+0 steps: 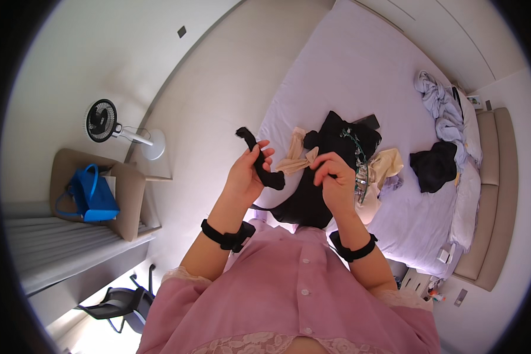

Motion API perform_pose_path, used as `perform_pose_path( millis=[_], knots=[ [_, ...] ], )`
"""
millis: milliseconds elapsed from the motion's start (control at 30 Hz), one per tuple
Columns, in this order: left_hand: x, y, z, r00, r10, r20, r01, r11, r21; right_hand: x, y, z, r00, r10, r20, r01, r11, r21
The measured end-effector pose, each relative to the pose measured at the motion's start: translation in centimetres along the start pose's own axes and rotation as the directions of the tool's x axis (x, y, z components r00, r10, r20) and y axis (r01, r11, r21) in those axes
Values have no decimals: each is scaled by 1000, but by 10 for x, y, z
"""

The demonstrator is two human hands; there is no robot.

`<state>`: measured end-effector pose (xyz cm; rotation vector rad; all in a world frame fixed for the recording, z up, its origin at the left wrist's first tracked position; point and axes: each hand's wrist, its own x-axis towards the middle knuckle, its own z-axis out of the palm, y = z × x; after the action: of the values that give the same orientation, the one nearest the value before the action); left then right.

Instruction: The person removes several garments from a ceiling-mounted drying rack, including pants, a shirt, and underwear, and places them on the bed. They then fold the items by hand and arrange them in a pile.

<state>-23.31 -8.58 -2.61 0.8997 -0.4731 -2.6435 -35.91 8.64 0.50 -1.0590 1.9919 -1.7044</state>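
My left hand (pixel 244 178) holds a black sock-like strip of cloth (pixel 272 180) between thumb and fingers, both ends hanging free. Across from it, my right hand (pixel 340 186) is raised with curled fingers. Its fingertips overlap the end of a beige sock-like cloth (pixel 290 165) in view, and whether they grip it I cannot tell. Beyond the hands, a heap of black clothing (pixel 336 132) lies on the bed, with part of it draping to the near edge. A green clip hanger (pixel 357 148) with several clips rests over the heap.
Pale yellow cloth (pixel 387 163) and a crumpled black garment (pixel 433 167) lie on the lilac bedsheet (pixel 332 57). Pillows line the padded headboard (pixel 489 148). To the left stand a fan (pixel 101 120), a beige chair (pixel 130 190) holding a blue bag (pixel 95 199), and a black chair (pixel 119 303).
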Motion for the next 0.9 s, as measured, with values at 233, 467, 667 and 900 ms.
perform_pose_path(
  millis=[233, 467, 667, 900],
  knots=[
    [5, 6, -13, 970, -122, 210, 198, 897, -395, -20, -9, 20, 985, 92, 148, -79, 993, -89],
    [-2, -9, -1, 982, -102, 157, 83, 989, 122, -19, -12, 35, 971, 211, 108, -205, 976, -70],
    [-16, -17, 9, 944, 312, 105, -279, 590, 757, -13, -17, 21, 995, -77, -65, 29, 832, -554],
    [-23, -24, 17, 950, 50, 307, -238, 755, 611, -13, -16, 30, 988, -137, 76, 156, 899, -409]
  ],
)
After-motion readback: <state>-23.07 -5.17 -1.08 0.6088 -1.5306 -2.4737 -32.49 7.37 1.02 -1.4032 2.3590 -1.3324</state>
